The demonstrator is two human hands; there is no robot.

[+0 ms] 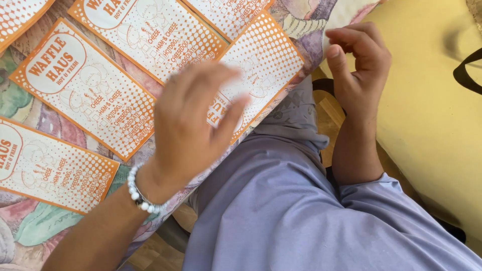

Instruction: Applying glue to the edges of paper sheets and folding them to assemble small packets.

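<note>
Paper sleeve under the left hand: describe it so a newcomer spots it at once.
On the floral tablecloth lie several orange-and-white paper sleeves in a diagonal row. Go to the one nearest the table's edge, the paper sleeve beside the grey-trousered lap. Unlike its neighbours, the blurred left hand with the white bead bracelet covers its lower half.

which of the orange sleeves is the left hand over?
The sleeve at the table's right edge, nearest the lap. The left hand covers its lower end; the other sleeves lie further left, clear of both hands.

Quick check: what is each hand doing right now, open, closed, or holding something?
Left hand: open, blurred, fingers spread over an orange-and-white paper sleeve; no grip visible.
Right hand: fingers curled, nothing visibly held.
</note>
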